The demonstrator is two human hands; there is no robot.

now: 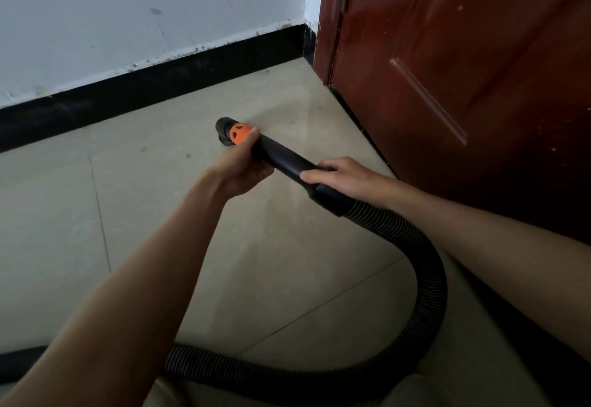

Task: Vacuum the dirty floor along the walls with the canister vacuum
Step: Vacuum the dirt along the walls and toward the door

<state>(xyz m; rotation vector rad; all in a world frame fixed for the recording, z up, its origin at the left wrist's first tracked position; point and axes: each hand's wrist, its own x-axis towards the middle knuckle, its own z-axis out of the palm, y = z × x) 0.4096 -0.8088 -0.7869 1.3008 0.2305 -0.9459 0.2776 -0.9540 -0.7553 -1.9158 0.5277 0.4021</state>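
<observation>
Both your hands on the black wand (281, 160), your left hand (244, 166) gripping it behind the orange collar (240, 133), your right hand (342, 178) clasped over its rear end, ribbed hose (428, 278) looping back across the tiled floor (160, 214).

A white wall (144, 6) is standing scuffed and chipped above a black baseboard (144, 90), which is running along the beige tiled floor (57, 214) toward the corner. Right of that corner, a glossy reddish-brown panelled door (463, 70) is catching soft light. Small specks are lying on the tiles near the baseboard.
</observation>
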